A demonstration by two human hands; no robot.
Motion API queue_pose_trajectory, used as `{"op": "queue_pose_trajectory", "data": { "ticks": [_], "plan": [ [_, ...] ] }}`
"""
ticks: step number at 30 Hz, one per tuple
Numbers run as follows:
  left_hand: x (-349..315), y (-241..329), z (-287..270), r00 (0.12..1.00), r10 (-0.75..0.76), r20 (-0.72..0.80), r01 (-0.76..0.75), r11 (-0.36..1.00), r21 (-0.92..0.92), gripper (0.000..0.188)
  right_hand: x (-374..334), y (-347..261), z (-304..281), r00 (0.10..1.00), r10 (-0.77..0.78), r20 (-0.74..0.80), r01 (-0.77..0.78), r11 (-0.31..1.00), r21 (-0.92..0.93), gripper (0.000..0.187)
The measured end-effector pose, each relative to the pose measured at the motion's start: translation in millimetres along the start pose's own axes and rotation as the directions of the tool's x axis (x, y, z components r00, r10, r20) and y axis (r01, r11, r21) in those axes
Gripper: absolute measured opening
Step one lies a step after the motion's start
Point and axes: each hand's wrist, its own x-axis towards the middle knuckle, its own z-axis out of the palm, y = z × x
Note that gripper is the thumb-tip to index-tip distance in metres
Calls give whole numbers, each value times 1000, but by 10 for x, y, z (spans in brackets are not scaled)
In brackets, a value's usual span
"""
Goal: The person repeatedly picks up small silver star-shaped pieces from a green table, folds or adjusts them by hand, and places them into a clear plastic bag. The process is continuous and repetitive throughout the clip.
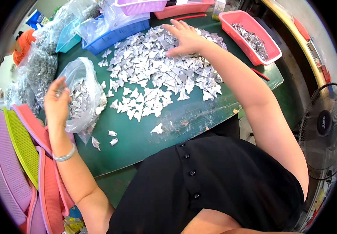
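A wide heap of small silver-grey, winged metal pieces (pixel 149 58) covers the middle of the green table. Over the heap's far part, my right hand (pixel 186 39) is open, fingers spread, with nothing visible in its grasp. On the left, my left hand (pixel 57 104) has its fingers bent at the side of a clear plastic bag (pixel 84 66) and seems to grip its edge. Inside the bag lie more of the silver-grey pieces (pixel 79 99). One loose piece (pixel 157 128) lies near the table's front edge. Two small white parts (pixel 113 137) and a leaf-shaped piece (pixel 95 143) rest below the bag.
A pink basket (pixel 268 37) of metal parts stands at the far right. Blue (pixel 118 35) and teal (pixel 68 39) bins line the back left. Stacked baskets (pixel 18 144) crowd the left side. A black fan (pixel 322 124) stands right; a person in orange (pixel 25 43) is far left.
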Motion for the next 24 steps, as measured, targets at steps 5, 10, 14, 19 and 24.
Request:
{"op": "queue_pose_trajectory", "data": {
  "ticks": [5, 10, 14, 19, 24],
  "plan": [
    [-123, 9, 68, 992, 119, 37, -124, 920, 373, 37, 239, -164, 177, 997, -37, 73, 43, 995, -92, 83],
    [-338, 330, 285, 942, 331, -46, -313, 922, 225, 30, 237, -185, 188, 995, -96, 12, 96, 991, -94, 57],
    [-508, 565, 606, 845, 533, -37, -519, 835, 184, 23, 149, -230, 230, 982, -160, -96, 143, 975, -169, 31],
    [-630, 639, 1059, 835, 548, 45, -546, 836, -62, 20, 156, -216, 223, 953, -269, -138, 222, 933, -281, 20],
    [-632, 355, 1483, 946, 167, 279, -27, 894, -447, 19, 266, -211, 88, 966, -77, -247, 94, 994, 55, 16]
  ]
}}
